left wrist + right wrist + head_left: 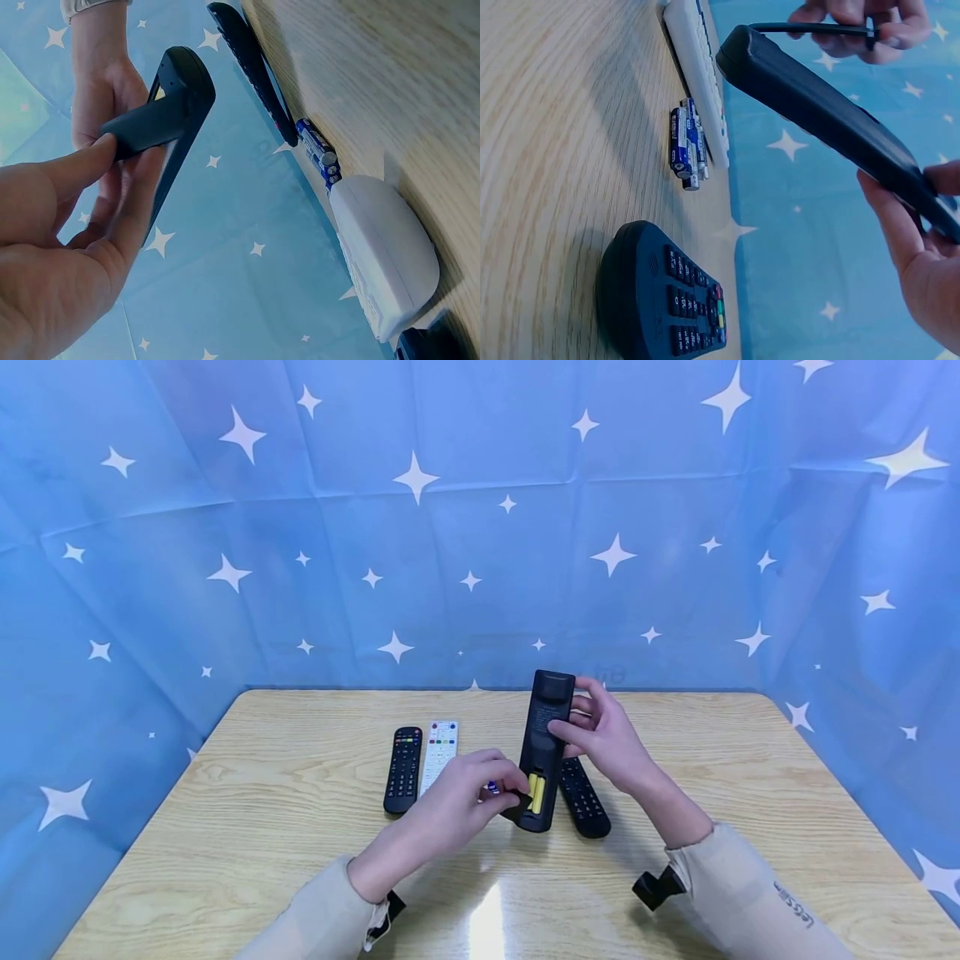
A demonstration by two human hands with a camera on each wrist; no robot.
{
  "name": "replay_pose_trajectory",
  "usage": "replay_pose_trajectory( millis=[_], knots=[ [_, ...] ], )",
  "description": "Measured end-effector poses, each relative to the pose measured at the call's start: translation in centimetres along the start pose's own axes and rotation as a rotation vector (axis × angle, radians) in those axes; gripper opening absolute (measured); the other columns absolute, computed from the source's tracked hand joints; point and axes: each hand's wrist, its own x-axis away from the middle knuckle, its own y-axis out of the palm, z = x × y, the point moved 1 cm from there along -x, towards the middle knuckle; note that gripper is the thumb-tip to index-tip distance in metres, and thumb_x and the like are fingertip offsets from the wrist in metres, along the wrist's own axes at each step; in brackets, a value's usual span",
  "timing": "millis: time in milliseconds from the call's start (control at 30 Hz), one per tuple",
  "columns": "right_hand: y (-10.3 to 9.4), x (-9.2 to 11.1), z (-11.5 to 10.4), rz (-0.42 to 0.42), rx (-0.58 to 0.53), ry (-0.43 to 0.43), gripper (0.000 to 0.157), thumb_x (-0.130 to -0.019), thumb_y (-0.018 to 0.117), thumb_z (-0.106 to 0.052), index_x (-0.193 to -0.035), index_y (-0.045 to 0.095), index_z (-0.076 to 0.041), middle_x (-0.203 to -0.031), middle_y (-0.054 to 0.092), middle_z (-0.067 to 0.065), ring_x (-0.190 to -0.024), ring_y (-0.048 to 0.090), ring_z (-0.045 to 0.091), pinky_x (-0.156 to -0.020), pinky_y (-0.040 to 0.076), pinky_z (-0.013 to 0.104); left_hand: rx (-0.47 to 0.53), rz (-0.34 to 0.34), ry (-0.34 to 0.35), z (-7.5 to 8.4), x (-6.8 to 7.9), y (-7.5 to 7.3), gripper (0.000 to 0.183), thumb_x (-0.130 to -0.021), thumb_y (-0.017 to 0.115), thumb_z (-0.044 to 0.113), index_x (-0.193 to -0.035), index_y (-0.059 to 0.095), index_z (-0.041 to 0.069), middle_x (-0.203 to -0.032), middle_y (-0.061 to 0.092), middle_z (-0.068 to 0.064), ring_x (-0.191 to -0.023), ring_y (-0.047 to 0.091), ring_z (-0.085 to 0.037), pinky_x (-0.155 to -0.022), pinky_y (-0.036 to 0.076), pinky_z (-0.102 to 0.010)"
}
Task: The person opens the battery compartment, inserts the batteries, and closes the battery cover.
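Observation:
My right hand (609, 737) grips a black remote control (545, 735) by its upper part, back side facing me, raised over the table. Two yellow batteries (536, 793) sit in its uncovered compartment at the lower end. Between thumb and fingers, my left hand (472, 793) pinches the black battery cover (150, 124). The cover slants away from the remote, one end right at the remote's lower end in the right wrist view.
A black remote (403, 770) and a white remote (440, 752) lie at the left. Another black remote (585, 799) lies behind the raised one. Several blue batteries (688, 142) lie beside the white remote. A starry blue curtain (480, 527) hangs behind the wooden table (247, 827).

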Motion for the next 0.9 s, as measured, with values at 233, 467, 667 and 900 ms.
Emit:
replay_pose_trajectory(
  millis=[233, 467, 667, 900],
  knots=[
    [0.2, -0.1, -0.1, 0.000, -0.009, -0.001, 0.059, -0.097, 0.065, 0.002, -0.148, 0.036, -0.002, -0.128, 0.058, 0.028, -0.103, 0.070, 0.022, -0.074, 0.062, 0.048, 0.045, 0.029, 0.025, 0.3, -0.3, 0.2, 0.016, -0.091, 0.075, -0.002, -0.101, 0.073, 0.010, -0.094, 0.065, 0.004, -0.087, 0.061, -0.007, -0.073, 0.057, -0.020],
    [0.2, 0.0, -0.2, -0.002, -0.013, 0.001, 0.059, -0.097, 0.064, 0.002, -0.149, 0.035, -0.002, -0.129, 0.058, 0.027, -0.103, 0.070, 0.022, -0.074, 0.062, 0.047, 0.050, 0.045, 0.023, 0.4, -0.5, 0.5, 0.016, -0.092, 0.075, -0.002, -0.102, 0.072, 0.010, -0.098, 0.065, 0.003, -0.090, 0.061, -0.008, -0.073, 0.057, -0.020],
    [0.2, 0.0, -0.2, -0.007, -0.020, 0.003, 0.058, -0.097, 0.065, 0.001, -0.147, 0.036, -0.003, -0.128, 0.058, 0.027, -0.104, 0.070, 0.023, -0.074, 0.062, 0.045, 0.053, 0.052, 0.024, 0.4, -0.6, 0.9, 0.017, -0.092, 0.074, -0.004, -0.102, 0.071, 0.008, -0.098, 0.065, 0.001, -0.090, 0.061, -0.011, -0.074, 0.057, -0.019],
    [0.3, 0.1, -0.2, -0.010, -0.019, 0.001, 0.059, -0.097, 0.064, 0.002, -0.148, 0.035, -0.003, -0.129, 0.058, 0.027, -0.104, 0.069, 0.023, -0.073, 0.062, 0.044, 0.006, 0.070, 0.046, 0.5, -0.7, 1.2, 0.019, -0.090, 0.074, -0.007, -0.101, 0.070, 0.007, -0.098, 0.064, -0.001, -0.090, 0.062, -0.013, -0.074, 0.056, -0.016]
  ],
)
